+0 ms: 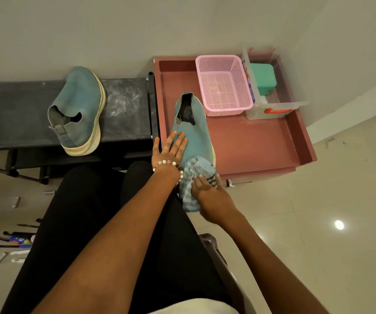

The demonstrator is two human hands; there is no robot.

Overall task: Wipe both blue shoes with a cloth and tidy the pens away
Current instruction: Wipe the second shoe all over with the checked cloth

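Head view shows the nearer blue shoe (192, 130) lying on the pink tray-like cabinet top (261, 141), toe toward the person, with the striped blue cloth (193, 177) draped over its toe. The right hand (212, 196) presses the cloth against the toe with fingers fairly straight, most likely to rub that end clean, while the left hand (170, 147) lies flat and spread on the shoe's upper, apparently to keep it from sliding under the wiping. The hands sit close together on the same shoe, neither curled round anything. The second blue shoe (78, 109) rests on its side on the dark bench (125, 109) to the left, well apart and untouched by either hand. Behind the first shoe stand a pink mesh basket (224, 87) and a clear plastic box (273, 109) holding a green container (262, 79). The pens (12, 237) lie scattered on the floor at lower left, beside the person's black-clad legs (91, 223), which stand between the hands and those pens.
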